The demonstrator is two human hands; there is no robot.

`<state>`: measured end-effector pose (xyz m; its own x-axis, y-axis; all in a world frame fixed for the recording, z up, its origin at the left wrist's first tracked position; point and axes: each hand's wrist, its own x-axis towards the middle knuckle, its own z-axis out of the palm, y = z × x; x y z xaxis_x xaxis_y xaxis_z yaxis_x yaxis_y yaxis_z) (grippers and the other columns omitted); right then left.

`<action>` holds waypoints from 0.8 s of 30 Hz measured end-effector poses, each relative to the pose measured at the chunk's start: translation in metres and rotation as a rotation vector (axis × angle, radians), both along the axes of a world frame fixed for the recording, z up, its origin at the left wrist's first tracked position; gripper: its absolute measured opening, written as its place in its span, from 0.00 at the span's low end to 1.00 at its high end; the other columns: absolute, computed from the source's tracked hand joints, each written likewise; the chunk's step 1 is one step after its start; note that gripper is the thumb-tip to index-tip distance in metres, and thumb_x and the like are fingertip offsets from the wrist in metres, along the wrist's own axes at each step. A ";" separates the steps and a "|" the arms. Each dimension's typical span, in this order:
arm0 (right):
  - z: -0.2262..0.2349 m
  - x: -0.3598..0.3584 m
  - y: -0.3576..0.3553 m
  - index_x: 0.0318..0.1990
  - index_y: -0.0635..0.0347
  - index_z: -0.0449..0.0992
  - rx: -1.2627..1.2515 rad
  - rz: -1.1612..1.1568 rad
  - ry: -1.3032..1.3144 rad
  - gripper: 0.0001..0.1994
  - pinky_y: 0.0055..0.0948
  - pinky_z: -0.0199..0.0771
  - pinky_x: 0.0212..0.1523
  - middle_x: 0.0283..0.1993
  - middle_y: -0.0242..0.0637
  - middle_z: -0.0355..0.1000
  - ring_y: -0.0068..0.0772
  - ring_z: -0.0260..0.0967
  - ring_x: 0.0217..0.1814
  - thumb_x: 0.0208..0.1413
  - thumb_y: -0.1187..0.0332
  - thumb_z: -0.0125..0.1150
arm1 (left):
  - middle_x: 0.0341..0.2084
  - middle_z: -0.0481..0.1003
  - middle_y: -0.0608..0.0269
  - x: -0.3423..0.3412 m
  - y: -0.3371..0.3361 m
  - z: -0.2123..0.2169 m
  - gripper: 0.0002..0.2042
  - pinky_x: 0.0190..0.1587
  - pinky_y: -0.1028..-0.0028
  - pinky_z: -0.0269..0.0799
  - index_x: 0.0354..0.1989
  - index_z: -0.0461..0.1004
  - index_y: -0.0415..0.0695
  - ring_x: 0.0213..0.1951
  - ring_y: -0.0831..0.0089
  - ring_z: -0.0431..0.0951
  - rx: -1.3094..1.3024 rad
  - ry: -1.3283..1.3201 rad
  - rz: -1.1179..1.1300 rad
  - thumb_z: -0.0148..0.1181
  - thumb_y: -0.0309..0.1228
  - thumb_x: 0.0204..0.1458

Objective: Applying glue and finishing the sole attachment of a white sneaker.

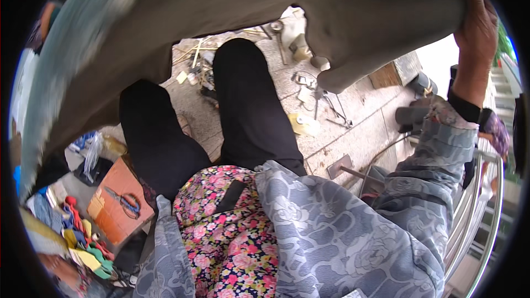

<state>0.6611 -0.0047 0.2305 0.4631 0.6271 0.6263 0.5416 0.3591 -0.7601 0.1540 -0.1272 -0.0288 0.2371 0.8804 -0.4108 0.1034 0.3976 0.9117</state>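
Note:
My right hand (481, 25), raised at the upper right, grips the edge of a large brown, hide-like sheet (381, 16). Its thumb shows, and the other fingers are partly behind the edge. The sheet spans the top of the view and hangs down at the left, where a pale blue-grey surface (94, 44) is blurred. Its lower outline is irregular, with a deep notch in the middle above my knees in black trousers (243, 94). My left hand is out of sight, and the sheet covers much of the left side.
Scissors (126, 203) lie on an orange board (122, 226) at lower left, beside colourful scraps (83, 237). Tools and debris (199, 66) litter the paved floor. A wooden block (395, 70), a metal rod with plate (353, 170) and metal railings (491, 204) stand right. Another person (497, 129) shows behind.

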 end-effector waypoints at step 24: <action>-0.239 -0.149 -0.213 0.37 0.62 0.73 -0.587 0.632 0.016 0.17 0.44 0.67 0.36 0.32 0.46 0.71 0.55 0.68 0.37 0.59 0.55 0.52 | 0.44 0.75 0.55 0.036 0.150 -0.001 0.16 0.45 0.68 0.75 0.52 0.68 0.37 0.41 0.65 0.78 -0.406 -0.036 -0.166 0.45 0.31 0.60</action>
